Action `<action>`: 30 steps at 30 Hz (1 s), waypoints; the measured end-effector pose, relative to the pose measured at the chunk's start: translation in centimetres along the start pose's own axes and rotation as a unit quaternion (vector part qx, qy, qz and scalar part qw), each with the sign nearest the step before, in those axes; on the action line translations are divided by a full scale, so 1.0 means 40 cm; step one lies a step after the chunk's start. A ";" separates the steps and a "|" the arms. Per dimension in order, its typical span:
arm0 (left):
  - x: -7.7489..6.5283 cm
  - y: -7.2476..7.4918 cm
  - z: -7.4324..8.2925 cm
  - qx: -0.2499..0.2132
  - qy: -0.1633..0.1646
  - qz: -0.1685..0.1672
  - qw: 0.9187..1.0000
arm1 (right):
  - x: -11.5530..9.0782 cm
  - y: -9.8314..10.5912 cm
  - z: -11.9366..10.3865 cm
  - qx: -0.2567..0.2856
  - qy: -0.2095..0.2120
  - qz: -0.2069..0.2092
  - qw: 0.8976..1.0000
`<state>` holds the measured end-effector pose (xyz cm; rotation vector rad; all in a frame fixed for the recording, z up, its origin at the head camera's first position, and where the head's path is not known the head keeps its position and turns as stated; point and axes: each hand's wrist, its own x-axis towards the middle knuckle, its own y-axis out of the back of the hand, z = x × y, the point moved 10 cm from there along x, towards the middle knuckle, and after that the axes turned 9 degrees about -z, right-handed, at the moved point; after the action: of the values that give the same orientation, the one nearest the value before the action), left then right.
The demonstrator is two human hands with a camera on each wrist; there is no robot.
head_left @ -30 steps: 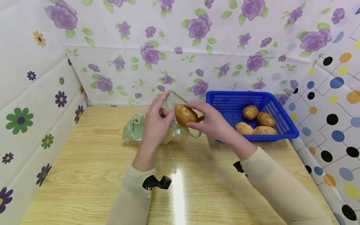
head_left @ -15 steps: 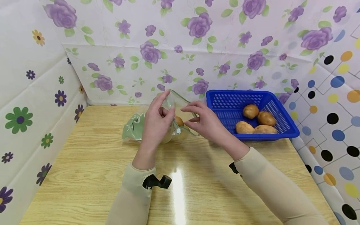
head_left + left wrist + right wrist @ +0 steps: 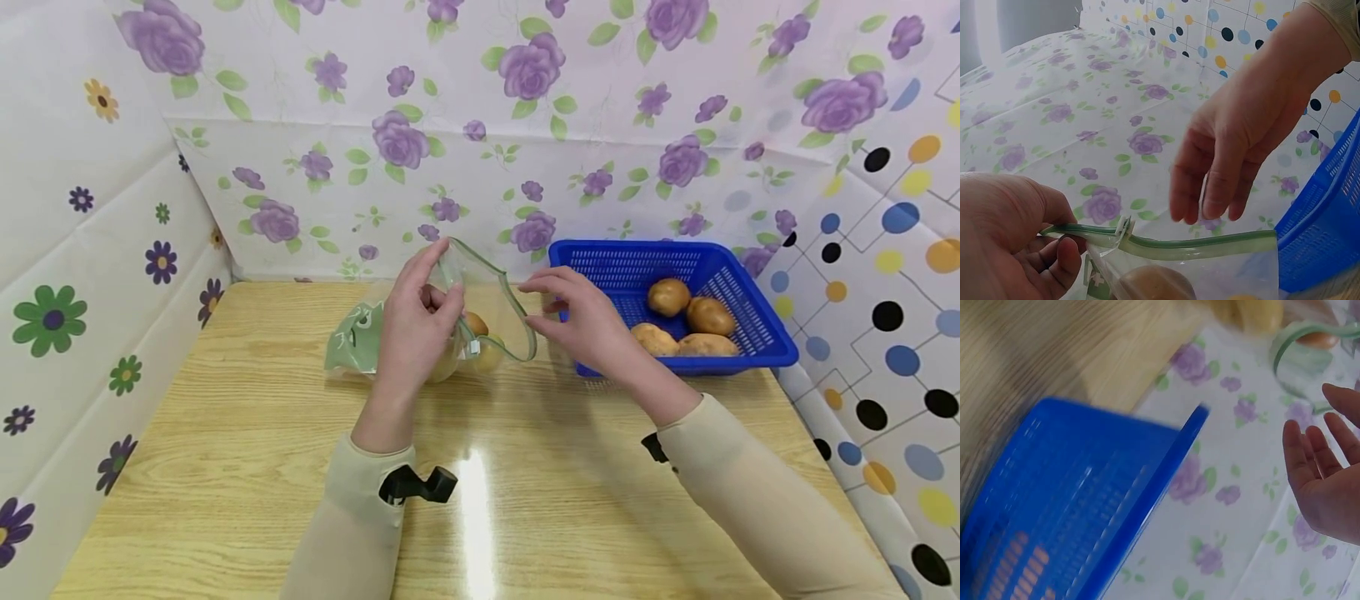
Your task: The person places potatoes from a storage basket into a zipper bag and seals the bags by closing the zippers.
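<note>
The room is brightly and evenly lit, the light falling from overhead. A white streak of glare runs down the glossy counter [image 3: 477,500] in the lower middle of the head view, and soft, faint shadows sit under the forearms. Lines bow outward toward the corners, a wide-lens distortion. Focus there is crisp. In the left wrist view the near hand [image 3: 1004,244] at lower left is soft, while the patterned backdrop is fairly clear. The right wrist view is heavily motion-blurred: the blue basket [image 3: 1085,506] smears at lower left, and the wood grain at upper left streaks.
</note>
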<state>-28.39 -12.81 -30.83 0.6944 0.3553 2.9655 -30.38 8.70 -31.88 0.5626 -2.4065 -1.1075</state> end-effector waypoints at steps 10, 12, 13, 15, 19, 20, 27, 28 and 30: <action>0.000 0.001 -0.002 -0.004 -0.003 -0.002 1.000 | -0.030 0.070 0.112 -0.034 -0.073 -0.002 0.997; -0.001 0.000 -0.002 -0.004 -0.002 -0.002 1.000 | -0.036 0.081 0.135 -0.043 -0.090 -0.006 0.995; -0.001 0.000 -0.002 -0.004 -0.001 -0.002 1.000 | -0.039 0.087 0.147 -0.046 -0.097 -0.007 0.994; -0.001 0.000 -0.002 -0.004 -0.001 -0.002 1.000 | -0.045 0.098 0.170 -0.050 -0.108 -0.010 0.993; -0.001 -0.001 0.000 -0.005 -0.001 -0.002 1.000 | -0.057 0.123 0.218 -0.060 -0.128 -0.011 0.990; -0.001 -0.001 0.000 -0.006 -0.002 -0.002 1.000 | -0.060 0.130 0.231 -0.062 -0.135 -0.011 0.989; -0.002 -0.001 -0.003 -0.002 -0.003 -0.002 1.000 | -0.086 0.174 0.322 -0.079 -0.193 -0.019 0.978; -0.002 -0.001 -0.003 -0.003 -0.002 -0.003 1.000 | -0.089 0.179 0.335 -0.079 -0.200 -0.022 0.976; -0.002 -0.001 -0.004 -0.004 -0.003 -0.003 1.000 | -0.096 0.189 0.360 -0.082 -0.214 -0.027 0.973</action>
<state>-28.39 -12.80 -31.01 0.6992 0.3440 2.9576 -36.29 23.95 -35.28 0.3649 -2.6286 -1.5685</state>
